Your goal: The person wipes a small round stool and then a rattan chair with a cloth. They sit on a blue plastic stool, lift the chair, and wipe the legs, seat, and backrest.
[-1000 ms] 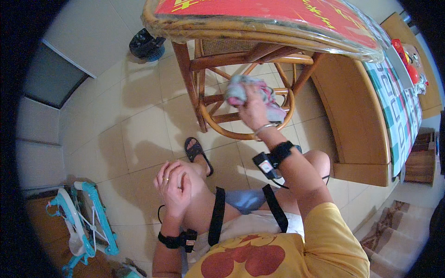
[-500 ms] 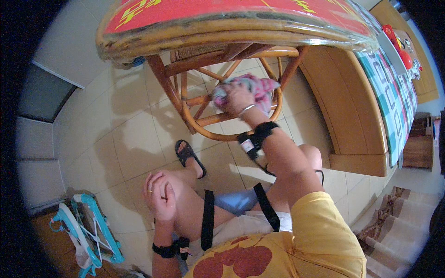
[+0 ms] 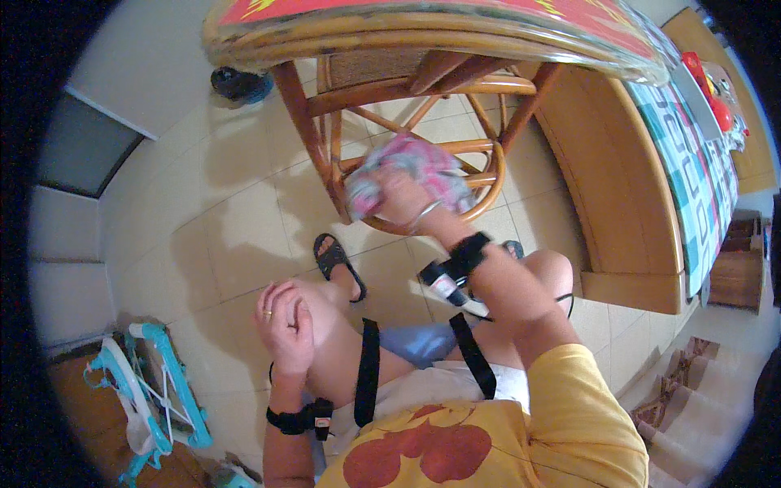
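A pink, white and grey cloth (image 3: 416, 169) lies bunched under my right hand (image 3: 399, 198), which is blurred and closed on it. Hand and cloth are at the left side of the rounded bamboo ring (image 3: 494, 189), low on the frame of a rattan table (image 3: 423, 42). Most of the ring's left part is covered by them. On my left knee rests my left hand (image 3: 286, 325), holding nothing, its fingers laid over the kneecap. A ring shows on one of those fingers.
A wooden bed side (image 3: 622, 187) with a checked cover runs along the right. At the lower left leans a turquoise and white folding frame (image 3: 163, 398). A dark object (image 3: 237, 84) lies on the tiles beyond the table's left leg. Striped fabric (image 3: 683, 415) hangs lower right.
My right hand has moved the cloth to the left along the ring. The view has shifted, so more floor and the dark object show at the far left. My left hand stays on the knee.
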`<state>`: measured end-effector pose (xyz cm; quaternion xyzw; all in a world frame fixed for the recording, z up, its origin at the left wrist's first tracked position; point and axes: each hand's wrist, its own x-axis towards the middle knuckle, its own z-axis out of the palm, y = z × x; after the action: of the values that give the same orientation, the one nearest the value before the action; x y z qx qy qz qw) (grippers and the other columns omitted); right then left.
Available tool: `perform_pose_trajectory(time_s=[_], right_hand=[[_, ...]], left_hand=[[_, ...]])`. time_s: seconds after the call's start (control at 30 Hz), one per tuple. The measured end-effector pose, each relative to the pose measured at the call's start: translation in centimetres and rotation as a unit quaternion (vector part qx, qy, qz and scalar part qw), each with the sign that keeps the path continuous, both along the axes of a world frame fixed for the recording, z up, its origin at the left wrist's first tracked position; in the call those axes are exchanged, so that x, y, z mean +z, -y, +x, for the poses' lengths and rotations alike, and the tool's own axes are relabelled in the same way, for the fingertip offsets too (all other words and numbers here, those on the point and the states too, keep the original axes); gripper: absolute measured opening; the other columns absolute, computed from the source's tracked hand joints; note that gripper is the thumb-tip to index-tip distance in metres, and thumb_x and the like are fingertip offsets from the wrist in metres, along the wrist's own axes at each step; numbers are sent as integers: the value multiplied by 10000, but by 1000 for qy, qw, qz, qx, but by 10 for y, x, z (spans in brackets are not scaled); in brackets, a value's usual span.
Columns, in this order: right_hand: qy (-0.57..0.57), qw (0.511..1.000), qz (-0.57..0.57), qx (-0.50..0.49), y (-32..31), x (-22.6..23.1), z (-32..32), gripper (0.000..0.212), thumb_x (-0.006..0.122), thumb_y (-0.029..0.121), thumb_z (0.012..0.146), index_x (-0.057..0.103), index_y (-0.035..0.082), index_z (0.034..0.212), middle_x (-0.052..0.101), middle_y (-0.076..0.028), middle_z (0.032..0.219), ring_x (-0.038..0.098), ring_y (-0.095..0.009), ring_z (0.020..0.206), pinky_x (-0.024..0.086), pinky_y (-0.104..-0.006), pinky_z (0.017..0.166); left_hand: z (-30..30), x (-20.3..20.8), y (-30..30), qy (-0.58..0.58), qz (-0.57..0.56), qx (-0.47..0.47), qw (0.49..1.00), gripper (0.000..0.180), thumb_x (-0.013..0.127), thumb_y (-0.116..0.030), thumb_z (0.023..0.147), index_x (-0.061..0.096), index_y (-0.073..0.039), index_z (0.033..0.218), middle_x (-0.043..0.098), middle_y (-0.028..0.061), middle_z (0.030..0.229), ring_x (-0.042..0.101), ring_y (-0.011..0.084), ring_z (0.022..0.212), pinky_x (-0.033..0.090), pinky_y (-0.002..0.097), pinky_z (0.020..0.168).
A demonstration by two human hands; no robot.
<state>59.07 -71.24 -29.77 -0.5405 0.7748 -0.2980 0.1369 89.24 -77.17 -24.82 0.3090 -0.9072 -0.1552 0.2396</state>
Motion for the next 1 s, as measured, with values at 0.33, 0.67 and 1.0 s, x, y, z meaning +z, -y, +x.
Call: perform_pose_trajectory(time_s=[0.33,0.67,1.0], right_hand=[[-127,982,137,-19,-23,-22,17,535,731,291,763,596,232,1277,531,-98,1327,507,-366,1176,462,-495,952],[-13,949,154,-276,-115,28,-96,338,777,224,650,715,63,941,702,-192,860,683,-343,835,550,-416,767],[22,925,205,-320,-139,0,-153,502,729,206,752,583,73,1214,617,-236,1196,586,-392,1135,476,-461,965]], left_hand=[[3,0,2,-5,-2,12,1000,170,629,-89,841,650,-53,1006,662,96,1130,539,352,1156,392,459,1014],[3,7,3,-22,-10,-15,1000,176,628,-58,830,649,-40,1003,662,113,1122,547,354,1131,397,464,1009],[4,4,1,1,8,10,1000,182,633,-77,838,646,-50,1018,660,100,1146,529,348,1173,353,457,1047]])
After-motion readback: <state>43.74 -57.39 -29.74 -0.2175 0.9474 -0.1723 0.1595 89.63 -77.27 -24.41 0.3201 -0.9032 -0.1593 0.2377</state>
